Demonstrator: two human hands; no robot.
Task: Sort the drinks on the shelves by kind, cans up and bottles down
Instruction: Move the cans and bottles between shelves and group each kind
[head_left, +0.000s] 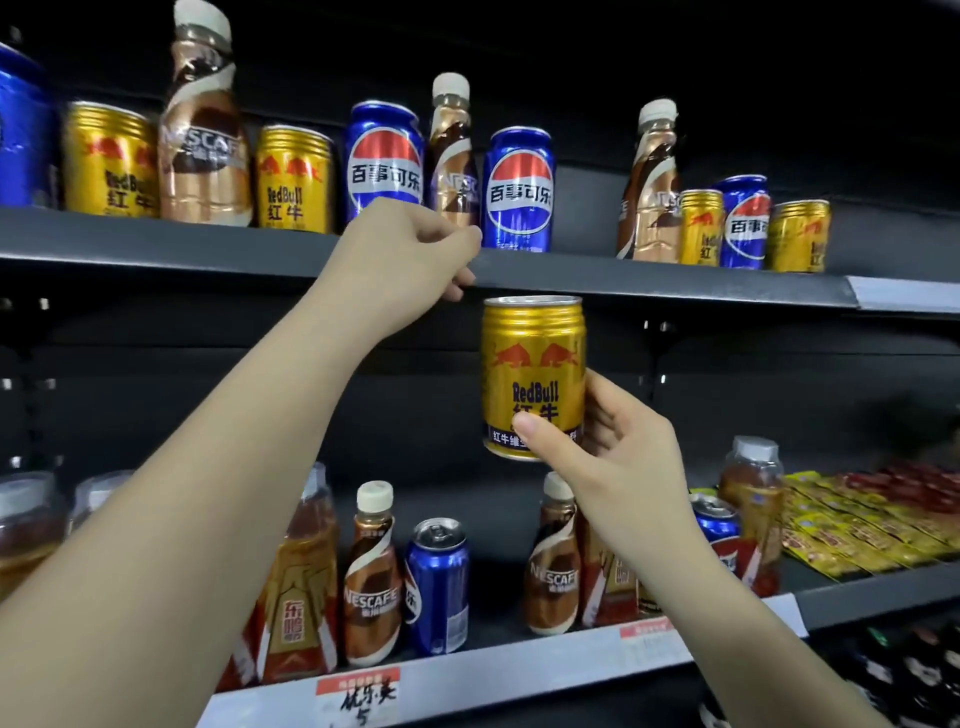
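Hands work at two heights: the right hand (613, 457) pinches a gold can (532, 376) upright between thumb and fingers, in the air just under the upper shelf (649, 283). Up and to its left, the left hand (415, 254) curls its fingers at that shelf's front edge, touching a coffee bottle (453, 156) between two blue cans (384, 161).

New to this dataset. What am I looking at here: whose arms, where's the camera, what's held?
No machine: a person's bare arms, filmed by one wide-angle camera worn on the head, facing store shelves. The right hand has its grip on a gold Red Bull can, lifted between the shelves. The left hand reaches to a Nescafe bottle on the upper shelf; whether it grips it is unclear. Both that and the lower shelf carry mixed cans and bottles.
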